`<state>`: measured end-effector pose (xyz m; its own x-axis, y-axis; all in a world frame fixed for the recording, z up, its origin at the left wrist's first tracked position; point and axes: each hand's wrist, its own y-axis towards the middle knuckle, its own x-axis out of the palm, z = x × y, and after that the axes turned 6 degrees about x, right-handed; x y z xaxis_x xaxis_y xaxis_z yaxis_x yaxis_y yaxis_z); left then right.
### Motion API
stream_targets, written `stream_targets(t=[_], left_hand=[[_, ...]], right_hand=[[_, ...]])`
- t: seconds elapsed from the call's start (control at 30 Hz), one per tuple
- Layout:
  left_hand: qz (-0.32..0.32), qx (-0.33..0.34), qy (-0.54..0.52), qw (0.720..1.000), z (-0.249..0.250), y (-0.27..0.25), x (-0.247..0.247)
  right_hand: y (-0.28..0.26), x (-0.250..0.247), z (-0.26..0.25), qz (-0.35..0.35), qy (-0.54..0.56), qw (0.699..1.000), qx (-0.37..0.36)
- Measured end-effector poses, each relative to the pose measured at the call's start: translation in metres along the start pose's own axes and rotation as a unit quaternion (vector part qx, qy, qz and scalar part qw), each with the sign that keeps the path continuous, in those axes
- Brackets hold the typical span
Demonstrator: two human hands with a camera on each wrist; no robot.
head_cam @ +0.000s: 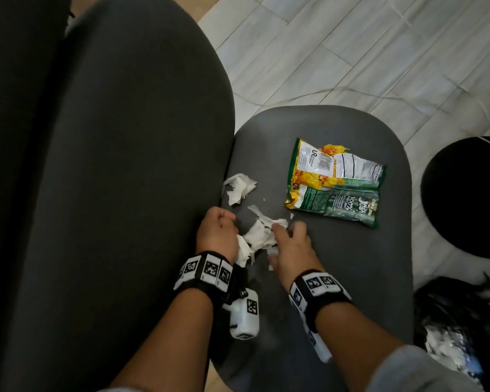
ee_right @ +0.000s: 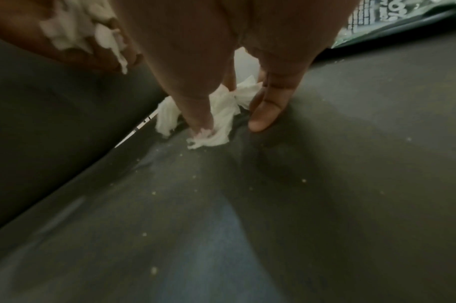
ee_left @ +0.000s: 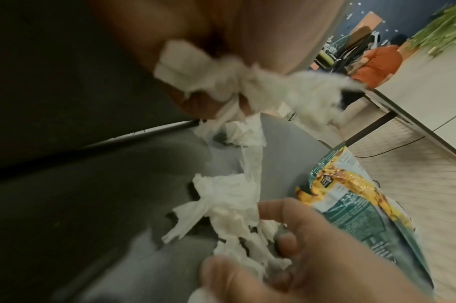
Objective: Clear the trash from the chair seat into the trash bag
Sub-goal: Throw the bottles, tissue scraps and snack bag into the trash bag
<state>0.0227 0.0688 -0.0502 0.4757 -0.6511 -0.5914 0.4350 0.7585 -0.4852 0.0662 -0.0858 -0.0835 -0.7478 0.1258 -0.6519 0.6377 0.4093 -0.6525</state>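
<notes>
Torn white tissue pieces lie on the grey chair seat near the backrest. My left hand is a fist that grips a tissue wad, with scraps hanging below it. My right hand is just to its right. Its thumb and a finger pinch a tissue scrap against the seat. Another crumpled tissue lies further back. A flattened green and yellow snack bag lies mid-seat. The black trash bag sits open on the floor at lower right, with white trash inside.
The dark chair backrest fills the left side. A round black object stands on the pale tiled floor to the right of the seat. Small crumbs dot the seat fabric.
</notes>
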Motion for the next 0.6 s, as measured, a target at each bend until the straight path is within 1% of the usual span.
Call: stream_targets(t=[0.13,0.23,0.33,0.43,0.53,0.6], left_hand=[[-0.001,-0.016,-0.005,1.000,-0.023,-0.007,0.008],[0.005,-0.022,-0.016,1.000,-0.029,-0.017,0.008],[0.008,-0.047,-0.021,0.999,-0.031,-0.027,0.007],[-0.003,-0.063,-0.020,0.998,-0.033,-0.036,0.008],[-0.012,-0.054,0.015,0.998,-0.031,-0.035,0.008],[-0.004,-0.028,0.043,0.999,-0.025,-0.027,0.007]], right_hand=[[0.013,-0.002,0.009,-0.004,0.000,1.000,-0.024],[0.014,-0.006,0.008,0.025,0.052,0.998,-0.021],[0.010,-0.011,0.004,0.067,0.105,0.992,-0.002],[0.009,-0.019,-0.003,0.054,0.132,0.990,0.019],[0.015,-0.024,-0.008,0.061,0.082,0.995,0.007],[0.019,-0.026,-0.013,0.062,0.039,0.997,-0.006]])
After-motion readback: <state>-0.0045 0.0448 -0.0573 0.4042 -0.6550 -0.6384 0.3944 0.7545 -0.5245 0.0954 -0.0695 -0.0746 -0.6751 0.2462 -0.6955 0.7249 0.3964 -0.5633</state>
